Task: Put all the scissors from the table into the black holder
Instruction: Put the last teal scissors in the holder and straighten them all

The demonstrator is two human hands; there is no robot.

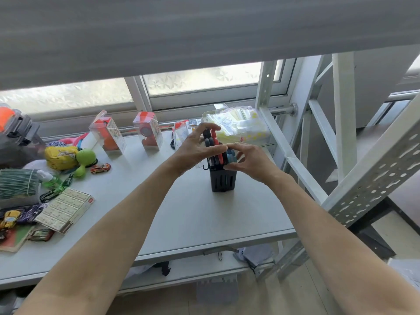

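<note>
- The desk point(193, 214) carried clutter along its left side: a flat printed box point(66, 209), at least two toy cars (a yellow one point(9, 220) near the front edge and a red one point(100, 168) further back), a green soft toy point(84, 160), and two clear display boxes point(109, 135) with red contents standing near the window.
- No loose scissors showed on the bare stretch of desk; whether any lay hidden in the clutter could not be told.
- The left hand point(197, 149) was closed around the handles of a pair of scissors point(212, 144), one loop black and one red, held upright with the blades already down inside the holder.
- The black holder point(222, 181) stood upright near the middle of the desk, slotted on its sides, with a small hook on its left rim.
- Handles crowded its top; black, red and blue ones could be made out, perhaps three or four pairs, though overlap and the hands prevented a firm count.
- The right hand point(246, 162) gripped the holder's upper right edge, steadying it, with fingers curled beside a blue handle point(231, 154).
- The step in hand looked like the seating of a late, possibly last, pair.
- The next move would call for pressing that pair straight down between the others, then letting go without tipping the holder.
</note>
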